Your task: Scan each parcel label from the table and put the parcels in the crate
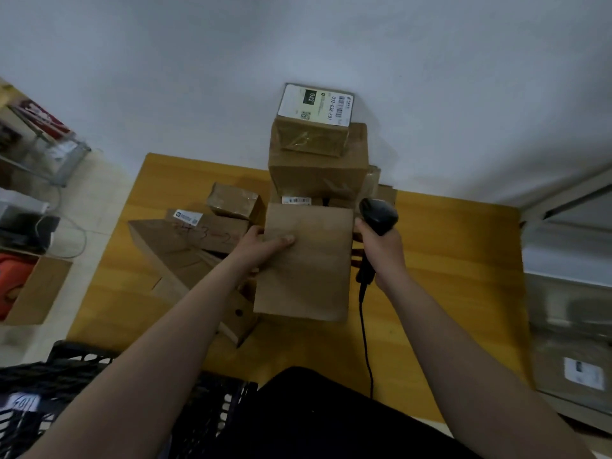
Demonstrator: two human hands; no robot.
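Filling the middle of the view is a yellow wooden table (447,260). A black plastic crate (82,356) sits low at the person's left, just beside the table's near edge. At the far side of the table stands a stack of brown parcels (318,173), and the top one shows a white label (314,106). A long flat parcel (172,253) lies to the left, with a small box (235,200) behind it.

The parcel in hand is a flat brown parcel (308,270), held up over the middle of the table. The left hand (265,243) grips its left edge, with the thumb pressed on top. The right hand (381,246) is curled tight round a black barcode scanner (377,213) just beside the parcel's right edge. A cable (364,326) hangs down from it.

I think this is the scanning step. The face we can see is plain brown, with no label on it. So the next move likely means turning the parcel to find its label, pointing the scanner at it, then carrying the parcel down and left into the crate.
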